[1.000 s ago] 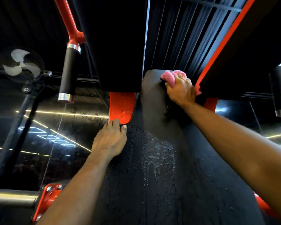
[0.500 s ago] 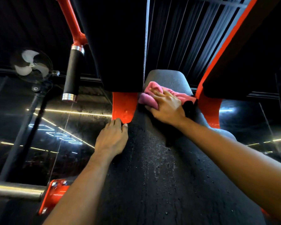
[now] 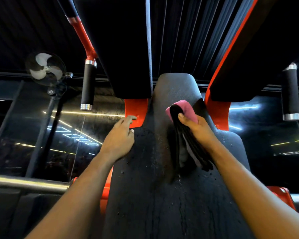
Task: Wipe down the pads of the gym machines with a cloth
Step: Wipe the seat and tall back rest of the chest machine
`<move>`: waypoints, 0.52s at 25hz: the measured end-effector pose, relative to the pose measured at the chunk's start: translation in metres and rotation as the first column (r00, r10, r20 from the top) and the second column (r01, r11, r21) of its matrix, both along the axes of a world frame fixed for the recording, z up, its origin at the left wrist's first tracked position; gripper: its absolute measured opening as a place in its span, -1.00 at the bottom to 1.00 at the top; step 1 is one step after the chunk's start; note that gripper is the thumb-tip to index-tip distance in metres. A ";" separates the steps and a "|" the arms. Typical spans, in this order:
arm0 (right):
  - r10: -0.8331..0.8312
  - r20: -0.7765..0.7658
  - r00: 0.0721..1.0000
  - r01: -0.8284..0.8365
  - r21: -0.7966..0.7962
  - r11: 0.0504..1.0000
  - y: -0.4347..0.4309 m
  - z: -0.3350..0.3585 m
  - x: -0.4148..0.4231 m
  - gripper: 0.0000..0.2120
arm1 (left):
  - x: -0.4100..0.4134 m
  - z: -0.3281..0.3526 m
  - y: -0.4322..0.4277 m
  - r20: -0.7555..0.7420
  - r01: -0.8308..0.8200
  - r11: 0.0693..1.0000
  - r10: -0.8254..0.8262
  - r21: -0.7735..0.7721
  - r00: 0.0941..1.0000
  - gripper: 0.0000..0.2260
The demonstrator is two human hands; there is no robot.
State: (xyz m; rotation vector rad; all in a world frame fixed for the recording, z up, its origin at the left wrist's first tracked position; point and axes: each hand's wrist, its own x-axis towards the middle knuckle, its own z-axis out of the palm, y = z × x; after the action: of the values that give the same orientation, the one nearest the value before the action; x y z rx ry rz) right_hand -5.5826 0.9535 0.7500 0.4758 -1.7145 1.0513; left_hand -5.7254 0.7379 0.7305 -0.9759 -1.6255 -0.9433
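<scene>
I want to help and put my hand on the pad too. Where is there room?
The strip of pad between the left hand and right hand is bare, and so is the wide part nearest the camera. It is crowded on the right, where the right hand grips the pink cloth.

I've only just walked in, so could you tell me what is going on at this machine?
A person is wiping a gym machine's long black pad. The right hand grips a pink cloth, with dark fabric hanging below it, over the pad's upper part. The left hand, fingers relaxed, is at the pad's left edge by a red bracket. Droplets dot the pad.
</scene>
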 end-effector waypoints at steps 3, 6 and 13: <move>0.130 0.054 0.990 -0.127 -0.046 0.991 -0.020 -0.016 0.035 -0.87 | 0.040 0.008 -0.009 -0.058 0.186 0.976 -0.194 -0.117 0.979 -0.39; 0.215 0.118 0.970 -0.211 -0.042 0.976 -0.036 -0.031 0.052 -0.79 | 0.069 0.011 -0.012 0.111 0.304 0.887 -0.283 -0.348 0.953 -0.36; 0.486 0.153 0.860 -0.422 -0.322 0.847 -0.015 -0.080 0.031 -0.44 | 0.096 0.000 -0.026 0.093 0.016 0.908 0.026 -0.419 0.995 -0.78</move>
State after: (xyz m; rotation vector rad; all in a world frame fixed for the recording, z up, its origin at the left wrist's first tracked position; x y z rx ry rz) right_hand -5.5514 0.9383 0.6703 0.6178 -1.6491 1.7297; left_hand -5.6296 0.7115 0.7304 -1.2281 -1.9609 -0.6532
